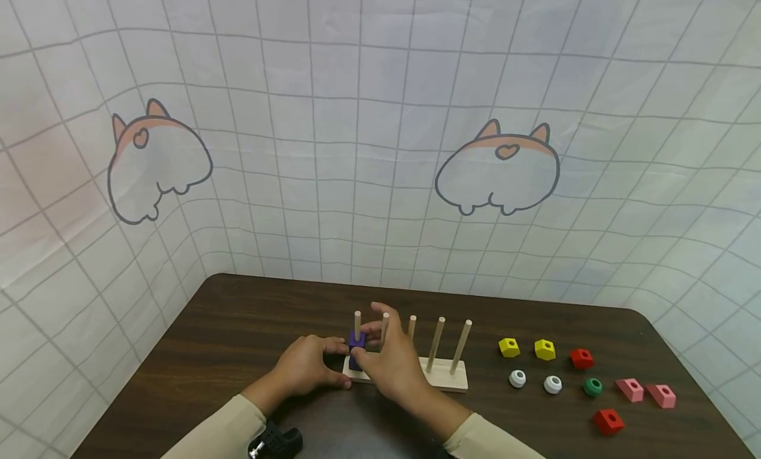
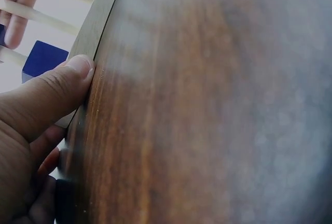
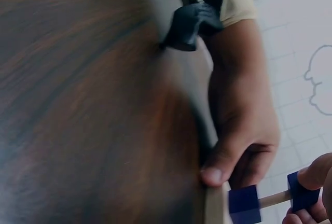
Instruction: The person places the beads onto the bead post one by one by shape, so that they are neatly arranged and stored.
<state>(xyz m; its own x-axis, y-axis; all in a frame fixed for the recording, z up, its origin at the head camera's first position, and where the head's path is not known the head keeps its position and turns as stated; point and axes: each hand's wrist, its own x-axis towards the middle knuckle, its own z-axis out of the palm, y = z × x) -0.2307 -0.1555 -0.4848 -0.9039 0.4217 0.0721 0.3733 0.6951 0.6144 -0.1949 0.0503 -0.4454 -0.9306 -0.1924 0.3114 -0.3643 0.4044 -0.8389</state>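
Observation:
A wooden peg board (image 1: pixel 446 374) with a row of upright pegs stands on the table. My left hand (image 1: pixel 306 363) grips its left end, the thumb at the front edge of the base (image 2: pixel 96 27). Low on the leftmost peg (image 1: pixel 357 320) sits a dark blue block (image 3: pixel 244 204), right against the base. Higher on that same peg is a second dark blue block (image 3: pixel 302 193), which my right hand (image 1: pixel 392 363) pinches between thumb and fingers. A stretch of bare peg (image 3: pixel 275 199) shows between the two blocks. My right hand partly covers the second peg and the middle of the base.
To the right lie two yellow blocks (image 1: pixel 509 347), two white beads (image 1: pixel 517 378), a green bead (image 1: pixel 592 387), two red blocks (image 1: pixel 608 421) and two pink blocks (image 1: pixel 662 395). A grid-patterned curtain (image 1: pixel 380 148) closes off the back of the dark wooden table (image 1: pixel 267 300).

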